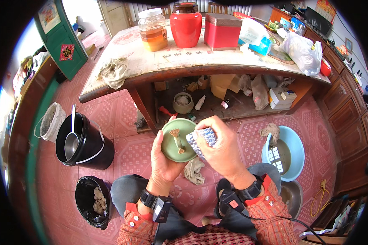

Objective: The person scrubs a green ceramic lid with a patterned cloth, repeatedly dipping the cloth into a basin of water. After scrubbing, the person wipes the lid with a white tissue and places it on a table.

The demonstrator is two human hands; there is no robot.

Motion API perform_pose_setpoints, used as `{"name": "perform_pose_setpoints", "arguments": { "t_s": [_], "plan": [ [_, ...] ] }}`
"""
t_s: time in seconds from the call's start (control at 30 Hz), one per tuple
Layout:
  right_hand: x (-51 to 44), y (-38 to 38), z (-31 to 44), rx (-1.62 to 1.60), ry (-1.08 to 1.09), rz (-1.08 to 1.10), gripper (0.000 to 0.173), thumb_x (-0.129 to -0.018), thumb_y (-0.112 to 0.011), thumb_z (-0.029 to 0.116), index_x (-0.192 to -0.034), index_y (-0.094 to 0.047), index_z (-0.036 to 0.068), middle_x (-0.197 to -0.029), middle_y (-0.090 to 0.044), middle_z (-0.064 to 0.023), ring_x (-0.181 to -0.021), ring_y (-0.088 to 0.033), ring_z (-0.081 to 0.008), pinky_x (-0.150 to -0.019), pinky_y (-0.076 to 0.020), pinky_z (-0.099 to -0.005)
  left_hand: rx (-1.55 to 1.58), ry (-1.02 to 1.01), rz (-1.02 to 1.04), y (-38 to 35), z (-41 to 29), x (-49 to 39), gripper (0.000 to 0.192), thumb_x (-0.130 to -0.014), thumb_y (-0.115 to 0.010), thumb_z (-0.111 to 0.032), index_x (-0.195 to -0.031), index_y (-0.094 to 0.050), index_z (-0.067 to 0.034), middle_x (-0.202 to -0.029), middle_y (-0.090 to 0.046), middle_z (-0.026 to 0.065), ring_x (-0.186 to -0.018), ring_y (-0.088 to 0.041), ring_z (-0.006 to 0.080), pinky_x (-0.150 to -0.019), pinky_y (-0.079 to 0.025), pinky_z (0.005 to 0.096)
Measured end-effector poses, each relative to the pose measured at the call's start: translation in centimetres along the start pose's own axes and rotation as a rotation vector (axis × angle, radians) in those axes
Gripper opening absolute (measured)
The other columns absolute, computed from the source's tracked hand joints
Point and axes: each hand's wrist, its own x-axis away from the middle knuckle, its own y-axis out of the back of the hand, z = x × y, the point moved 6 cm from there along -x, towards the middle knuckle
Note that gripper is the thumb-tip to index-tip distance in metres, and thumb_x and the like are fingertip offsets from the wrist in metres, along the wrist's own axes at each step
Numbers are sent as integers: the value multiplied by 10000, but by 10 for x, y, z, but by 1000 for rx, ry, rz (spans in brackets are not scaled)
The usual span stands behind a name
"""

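Near the middle of the head view, my left hand [164,162] holds a round green lid [168,144] with a brown-ended bar handle, its top face towards me. My right hand [222,148] grips a folded blue-and-white knitted cloth [206,137] close against the lid's right edge; whether the two touch is hard to tell. Below them, a crumpled beige rag [194,171] lies on the tiled floor. A light blue basin [299,153] with murky water stands to the right, another rag [271,133] draped over its rim.
Ahead is a table [135,69] bearing a red jar [185,29], a glass jar [153,33] and a red box [222,33], with a cluttered shelf beneath. At left stand a black bucket [105,156] with a ladle [72,144], a white pail [53,122] and a lined bin [82,199]. A metal basin [297,199] is at right.
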Motion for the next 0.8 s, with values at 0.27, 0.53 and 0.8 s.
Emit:
{"name": "perform_pose_setpoints", "arguments": {
  "t_s": [0.27,0.53,0.8],
  "plan": [
    [15,-28,7,204,318,-37,283,-764,-771,-3,-999,-618,37,-999,-611,-131,-927,-642,-363,-755,-550,-447,-42,-154,-49,2,-4,-1,573,-1032,-602,-380,-1547,-432,-191,-1464,-558,100,-1338,-539,306,-1142,-430,503],
    [14,-39,0,202,290,131,347,-803,-787,44,-1101,-616,-11,-1114,-579,-174,-1005,-618,-382,-886,-533,-441,-59,-286,-134,11,-17,-1,525,-1035,-599,-352,-1512,-474,-174,-1433,-580,88,-1312,-557,286,-1123,-454,466],
    [14,-48,-17,163,164,84,280,-817,-787,55,-1018,-600,3,-953,-592,-168,-915,-614,-394,-794,-519,-467,-172,-437,-153,10,-18,2,538,-1029,-607,-325,-1517,-440,-172,-1417,-570,84,-1293,-560,272,-1116,-457,439]
  ]
}}
